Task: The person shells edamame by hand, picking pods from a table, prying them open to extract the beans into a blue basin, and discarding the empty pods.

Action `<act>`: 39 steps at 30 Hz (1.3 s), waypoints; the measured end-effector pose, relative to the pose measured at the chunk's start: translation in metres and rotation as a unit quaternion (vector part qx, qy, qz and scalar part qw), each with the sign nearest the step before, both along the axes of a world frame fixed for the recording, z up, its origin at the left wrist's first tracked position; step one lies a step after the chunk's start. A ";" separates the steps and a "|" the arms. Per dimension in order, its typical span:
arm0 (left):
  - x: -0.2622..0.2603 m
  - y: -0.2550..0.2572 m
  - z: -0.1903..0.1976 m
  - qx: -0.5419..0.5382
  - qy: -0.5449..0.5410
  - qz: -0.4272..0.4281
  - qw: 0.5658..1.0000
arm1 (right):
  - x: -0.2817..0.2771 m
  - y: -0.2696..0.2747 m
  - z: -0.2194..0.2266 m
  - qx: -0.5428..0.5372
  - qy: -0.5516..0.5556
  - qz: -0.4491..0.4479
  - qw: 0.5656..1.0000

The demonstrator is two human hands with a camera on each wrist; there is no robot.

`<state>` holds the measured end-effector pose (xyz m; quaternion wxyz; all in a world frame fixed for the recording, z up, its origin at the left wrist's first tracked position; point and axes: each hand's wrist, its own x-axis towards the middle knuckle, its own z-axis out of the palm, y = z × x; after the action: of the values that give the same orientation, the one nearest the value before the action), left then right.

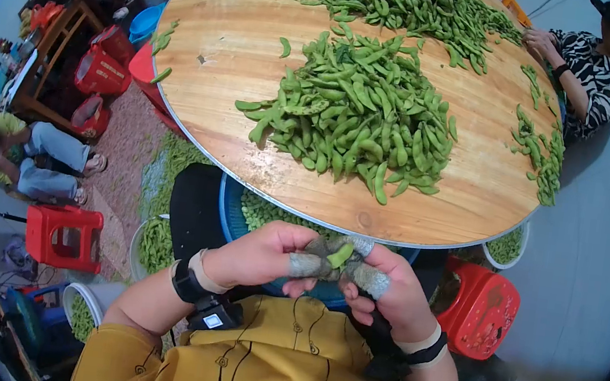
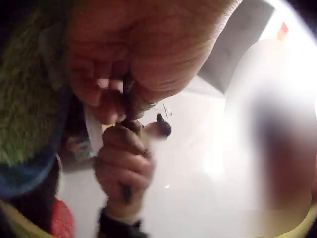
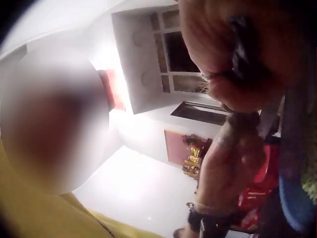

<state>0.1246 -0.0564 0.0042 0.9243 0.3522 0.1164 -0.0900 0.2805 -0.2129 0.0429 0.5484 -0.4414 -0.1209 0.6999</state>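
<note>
Above the blue basin, my left hand [image 1: 260, 252] and right hand [image 1: 399, 286] meet fingertip to fingertip. Between them they pinch a green soybean pod [image 1: 340, 255]. Grey tape wraps the thumbs and some fingers of both hands. Seen from the left wrist, the left hand [image 2: 143, 44] looms close with the right hand [image 2: 124, 163] beyond it; the pod is hidden there. In the right wrist view, the left hand [image 3: 223, 168] reaches up to the right hand [image 3: 242, 59]. Shelled green beans lie in the blue basin [image 1: 229, 207] under the table edge.
A wooden round table [image 1: 207, 112] carries a heap of pods [image 1: 361, 113] and a larger pile [image 1: 414, 4] behind. Another person [image 1: 594, 74] sits at the far right, and someone [image 1: 25, 154] sits at left. Red stools [image 1: 482, 310] and buckets of pods [image 1: 82, 311] stand around.
</note>
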 end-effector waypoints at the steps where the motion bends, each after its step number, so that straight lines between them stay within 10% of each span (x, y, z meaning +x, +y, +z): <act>1: 0.001 -0.001 0.006 0.303 -0.029 0.021 0.952 | -0.002 0.000 -0.005 0.000 0.001 0.001 1.000; 2: 0.003 -0.002 0.009 0.578 -0.056 0.040 0.813 | -0.005 -0.001 -0.014 0.004 -0.047 -0.011 0.999; 3: 0.004 -0.005 0.007 0.578 -0.054 0.039 0.813 | -0.007 -0.001 -0.020 0.009 -0.095 -0.024 0.995; 5: 0.003 -0.013 0.000 0.815 -0.124 0.090 0.559 | -0.014 0.001 -0.020 0.002 -0.131 -0.029 0.991; 6: 0.004 -0.018 0.000 0.831 -0.120 0.112 0.532 | -0.016 0.002 -0.020 -0.004 -0.168 -0.034 0.985; 10: 0.004 -0.016 0.004 0.808 -0.116 0.107 0.567 | -0.009 -0.002 -0.027 0.015 -0.204 -0.016 0.979; 11: 0.003 -0.011 0.011 0.537 -0.003 0.066 0.841 | -0.008 -0.004 -0.025 0.020 -0.182 -0.012 0.983; 12: 0.001 -0.009 0.014 0.177 0.112 0.016 0.978 | -0.007 -0.006 -0.024 0.025 -0.160 -0.007 0.987; 16: -0.005 -0.011 -0.002 0.198 0.079 -0.007 0.977 | -0.008 -0.011 -0.031 0.030 -0.111 -0.005 0.993; 19: -0.004 -0.017 0.003 0.381 0.057 -0.020 0.922 | -0.018 -0.007 -0.037 0.061 -0.414 -0.062 0.906; 21: -0.005 -0.021 0.000 0.434 0.024 -0.007 0.900 | -0.017 -0.003 -0.040 0.131 -0.653 -0.067 0.743; 23: -0.006 -0.021 -0.008 0.652 -0.097 0.005 0.752 | -0.018 -0.004 -0.044 0.120 -0.670 -0.044 0.731; 29: -0.019 -0.016 -0.005 0.412 0.074 -0.011 0.908 | -0.014 -0.008 -0.050 0.112 -0.730 -0.002 0.674; 39: -0.016 -0.020 -0.014 0.362 0.109 0.014 0.926 | -0.021 -0.006 -0.041 0.112 -0.667 -0.008 0.737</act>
<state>0.1083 -0.0766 -0.0098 0.7169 0.6488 0.2464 -0.0665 0.2590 -0.2187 0.0018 0.3787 -0.7313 -0.5296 0.2032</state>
